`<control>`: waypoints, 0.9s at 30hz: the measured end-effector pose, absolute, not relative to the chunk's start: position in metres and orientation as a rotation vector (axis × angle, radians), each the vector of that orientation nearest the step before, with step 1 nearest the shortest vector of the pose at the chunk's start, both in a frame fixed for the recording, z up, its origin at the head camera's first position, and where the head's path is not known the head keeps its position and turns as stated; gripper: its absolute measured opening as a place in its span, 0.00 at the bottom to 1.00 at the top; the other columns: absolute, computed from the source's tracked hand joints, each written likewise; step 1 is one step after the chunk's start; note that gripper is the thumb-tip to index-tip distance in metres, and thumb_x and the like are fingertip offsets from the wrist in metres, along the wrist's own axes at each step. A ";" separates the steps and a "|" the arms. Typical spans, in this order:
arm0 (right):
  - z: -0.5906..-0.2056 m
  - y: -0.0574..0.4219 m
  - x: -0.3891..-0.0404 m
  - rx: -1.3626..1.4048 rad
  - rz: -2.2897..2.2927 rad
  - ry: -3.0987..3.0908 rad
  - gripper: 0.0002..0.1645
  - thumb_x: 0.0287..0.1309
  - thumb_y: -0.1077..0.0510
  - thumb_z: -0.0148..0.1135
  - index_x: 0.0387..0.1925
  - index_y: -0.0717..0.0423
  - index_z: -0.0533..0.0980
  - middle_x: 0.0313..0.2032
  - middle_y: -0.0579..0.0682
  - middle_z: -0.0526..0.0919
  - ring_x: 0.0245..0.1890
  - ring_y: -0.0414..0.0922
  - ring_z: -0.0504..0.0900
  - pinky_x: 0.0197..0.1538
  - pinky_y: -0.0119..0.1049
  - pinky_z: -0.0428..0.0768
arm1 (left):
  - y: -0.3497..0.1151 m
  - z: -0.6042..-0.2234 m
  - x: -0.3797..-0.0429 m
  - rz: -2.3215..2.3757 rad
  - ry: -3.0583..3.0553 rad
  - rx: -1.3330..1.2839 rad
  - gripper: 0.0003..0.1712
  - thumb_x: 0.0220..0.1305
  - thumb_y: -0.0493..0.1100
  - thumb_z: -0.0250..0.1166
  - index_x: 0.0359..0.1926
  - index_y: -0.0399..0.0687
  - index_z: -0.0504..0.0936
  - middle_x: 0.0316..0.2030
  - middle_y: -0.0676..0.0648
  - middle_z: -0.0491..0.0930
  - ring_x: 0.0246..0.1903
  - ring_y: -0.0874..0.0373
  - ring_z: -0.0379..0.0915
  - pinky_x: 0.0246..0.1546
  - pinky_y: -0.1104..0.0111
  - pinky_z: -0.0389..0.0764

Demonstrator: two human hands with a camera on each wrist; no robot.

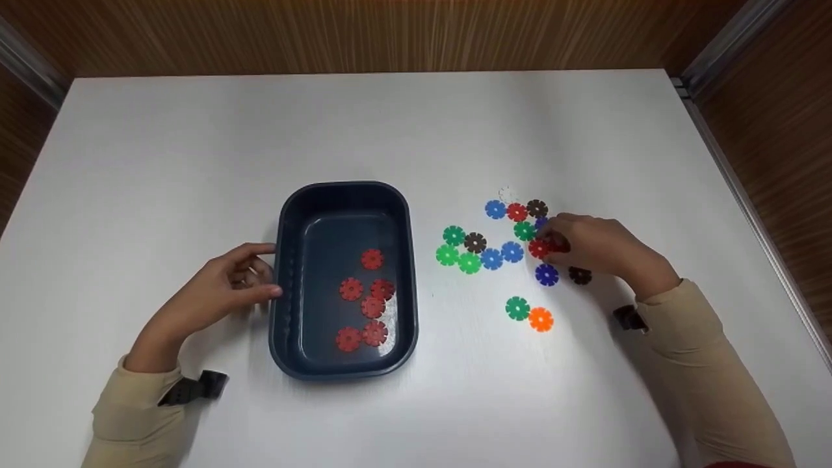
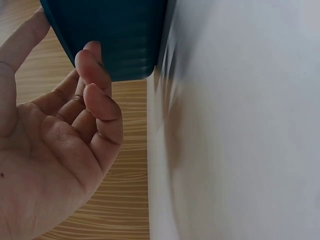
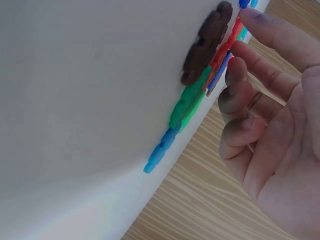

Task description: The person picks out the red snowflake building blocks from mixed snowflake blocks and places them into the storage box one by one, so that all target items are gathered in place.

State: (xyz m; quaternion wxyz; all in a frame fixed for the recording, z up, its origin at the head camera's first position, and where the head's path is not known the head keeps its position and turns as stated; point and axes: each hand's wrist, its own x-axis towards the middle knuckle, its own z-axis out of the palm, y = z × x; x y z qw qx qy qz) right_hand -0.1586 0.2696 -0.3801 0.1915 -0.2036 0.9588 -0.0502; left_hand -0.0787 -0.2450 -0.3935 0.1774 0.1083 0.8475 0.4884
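My left hand (image 1: 218, 286) is at the left side of a dark blue plastic tray (image 1: 278, 338), its thumb and forefinger touching the outer wall. The other fingers curl loosely in the left wrist view. Inside the tray lie several red notched plastic discs (image 1: 372, 259). To the right, my right hand (image 1: 595, 244) is down at a scattered group of discs. Its thumb and forefinger pinch the edges of a red disc (image 1: 558, 244), partly hidden by the hand; another red disc (image 1: 538, 249) lies beside it. In the right wrist view, the remaining fingers are curled inward.
Around the right hand lie loose discs: green (image 1: 524, 231), dark blue (image 1: 546, 275), brown (image 1: 580, 275), and light blue (image 1: 495, 209). An orange disc (image 1: 541, 319) touches a green one nearer the front. A transparent disc (image 1: 507, 194) lies at the back. Wood-grain panels (image 1: 364, 39) stand behind the white table (image 1: 195, 143).
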 end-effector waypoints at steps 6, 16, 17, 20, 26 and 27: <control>-0.380 0.270 -0.157 -0.578 -0.168 2.698 0.23 0.55 0.53 0.70 0.52 0.55 0.78 0.40 0.52 0.81 0.38 0.48 0.77 0.41 0.47 0.81 | -0.245 -0.394 -0.079 1.385 2.395 0.302 0.33 0.61 0.40 0.68 0.65 0.38 0.67 0.38 0.48 0.74 0.33 0.67 0.75 0.31 0.73 0.74; -0.382 0.265 -0.157 -0.527 -0.135 2.681 0.23 0.54 0.55 0.68 0.51 0.58 0.76 0.33 0.52 0.79 0.33 0.46 0.75 0.35 0.41 0.80 | -0.244 -0.393 -0.079 1.379 2.392 0.287 0.33 0.61 0.41 0.68 0.65 0.39 0.67 0.38 0.49 0.74 0.33 0.67 0.74 0.32 0.73 0.74; -0.382 0.264 -0.157 -0.525 -0.119 2.681 0.23 0.54 0.56 0.68 0.50 0.59 0.76 0.32 0.52 0.79 0.32 0.46 0.75 0.34 0.40 0.80 | -0.244 -0.393 -0.079 1.380 2.391 0.288 0.33 0.61 0.41 0.68 0.65 0.39 0.67 0.38 0.49 0.74 0.33 0.67 0.74 0.32 0.73 0.74; -0.382 0.262 -0.157 -0.537 -0.062 2.687 0.22 0.53 0.55 0.68 0.49 0.60 0.76 0.29 0.51 0.78 0.28 0.46 0.74 0.30 0.37 0.78 | -0.244 -0.393 -0.079 1.383 2.390 0.294 0.33 0.61 0.41 0.67 0.65 0.39 0.67 0.38 0.49 0.74 0.33 0.67 0.74 0.31 0.73 0.74; -0.385 0.258 -0.154 -0.606 0.030 2.710 0.22 0.52 0.55 0.68 0.47 0.60 0.74 0.25 0.48 0.76 0.23 0.44 0.73 0.27 0.34 0.74 | -0.244 -0.393 -0.079 1.376 2.403 0.301 0.33 0.61 0.42 0.68 0.65 0.39 0.67 0.37 0.48 0.74 0.32 0.67 0.75 0.31 0.72 0.73; -0.385 0.258 -0.153 -0.610 0.039 2.714 0.22 0.52 0.54 0.68 0.47 0.59 0.74 0.24 0.48 0.76 0.23 0.43 0.73 0.26 0.34 0.73 | -0.244 -0.393 -0.079 1.374 2.405 0.301 0.33 0.61 0.42 0.68 0.65 0.39 0.67 0.38 0.48 0.74 0.32 0.67 0.75 0.31 0.72 0.73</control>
